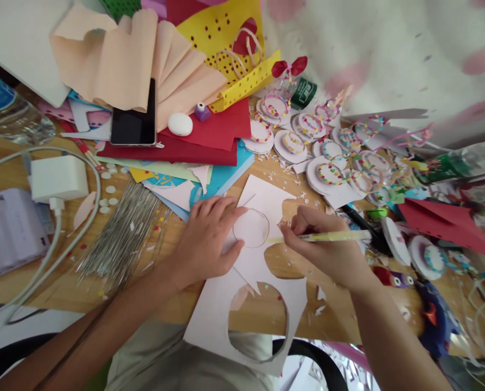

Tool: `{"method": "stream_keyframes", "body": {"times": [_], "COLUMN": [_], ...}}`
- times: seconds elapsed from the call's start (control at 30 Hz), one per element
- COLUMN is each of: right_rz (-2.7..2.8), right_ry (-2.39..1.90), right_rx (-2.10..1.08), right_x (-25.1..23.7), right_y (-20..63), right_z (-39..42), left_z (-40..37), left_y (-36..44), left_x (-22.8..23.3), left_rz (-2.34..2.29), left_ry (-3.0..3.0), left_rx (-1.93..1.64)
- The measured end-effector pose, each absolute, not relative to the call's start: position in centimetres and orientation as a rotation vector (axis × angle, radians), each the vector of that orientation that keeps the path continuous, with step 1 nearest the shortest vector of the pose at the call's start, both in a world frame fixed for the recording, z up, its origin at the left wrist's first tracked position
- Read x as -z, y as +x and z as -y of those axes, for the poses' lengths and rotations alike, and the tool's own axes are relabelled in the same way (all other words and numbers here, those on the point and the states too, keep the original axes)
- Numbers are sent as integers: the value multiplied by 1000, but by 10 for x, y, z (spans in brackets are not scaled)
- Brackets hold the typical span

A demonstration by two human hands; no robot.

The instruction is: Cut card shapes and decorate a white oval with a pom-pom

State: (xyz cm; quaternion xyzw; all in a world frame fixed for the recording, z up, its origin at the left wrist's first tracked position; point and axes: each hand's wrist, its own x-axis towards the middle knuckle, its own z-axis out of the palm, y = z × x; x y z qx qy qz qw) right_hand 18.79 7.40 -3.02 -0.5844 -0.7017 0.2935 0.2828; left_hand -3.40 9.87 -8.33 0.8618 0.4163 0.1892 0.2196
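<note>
A white sheet of paper [262,198] with curved cut-outs lies on the wooden desk. On it shows a thin round outline [267,221]; I cannot tell whether it is drawn or a wire ring. My left hand [210,236] rests flat on the paper with fingers apart, thumb and index finger at the outline's left edge. My right hand [321,239] grips a pale yellow pen [336,236], its tip close to the outline's right side. Nearer me, another white sheet [210,312] with a large round hole overhangs the desk edge.
Thin metal wires [116,239] lie in a bundle at left, near a white charger [59,178] and cable. Coloured papers [177,155], a phone [133,127] and crepe paper [124,60] are piled behind. Several beaded rings on white discs [293,144] crowd the right, beside plastic bottles [462,160].
</note>
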Motion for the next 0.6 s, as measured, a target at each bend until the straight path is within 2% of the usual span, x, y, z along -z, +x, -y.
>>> {"method": "stream_keyframes", "body": {"times": [0.17,0.6], "right_rz": [1663,1667], "right_ry": [-1451,-1400], "right_rx": [-771,-859], "right_x": [40,69], "right_y": [172,157], "right_z": [-82,-89], "left_z": [-99,-99], "left_y": [-34,-35], "left_x": [84,84], "left_rz": [-1161,-1171], "left_ry": [2360,2362], "left_rx": [-526,-498]}}
